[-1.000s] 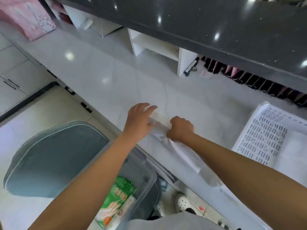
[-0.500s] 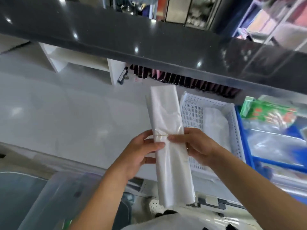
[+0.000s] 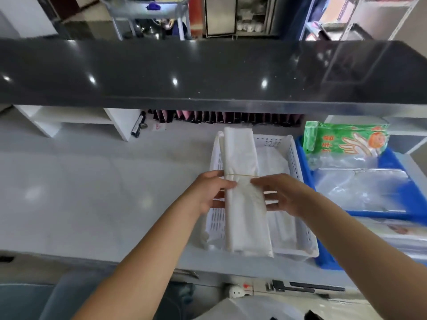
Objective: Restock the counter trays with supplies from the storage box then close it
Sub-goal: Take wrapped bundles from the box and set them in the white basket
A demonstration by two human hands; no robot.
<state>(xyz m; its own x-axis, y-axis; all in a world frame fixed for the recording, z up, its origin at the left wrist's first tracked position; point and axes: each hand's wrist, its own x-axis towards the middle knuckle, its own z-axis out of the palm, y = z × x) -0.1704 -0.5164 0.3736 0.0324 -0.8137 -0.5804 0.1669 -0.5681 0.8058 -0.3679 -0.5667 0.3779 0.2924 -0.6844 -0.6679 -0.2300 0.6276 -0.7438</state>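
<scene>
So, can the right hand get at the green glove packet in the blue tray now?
Probably not right away: the right hand is holding the white bag bundle together with the left hand over the white basket. The green glove packet lies uncovered in the blue tray beside it, so the path looks free once it lets go.

Glossy black upper counter (image 3: 208,75), pale worktop (image 3: 80,185), metal shelving (image 3: 346,17) behind

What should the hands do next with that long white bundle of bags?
Probably lower the bundle of bags into the white tray and let go. The left hand and right hand hold it by its rubber-banded middle right over the tray, lined up with its length, and similar white bags already lie inside.
</scene>
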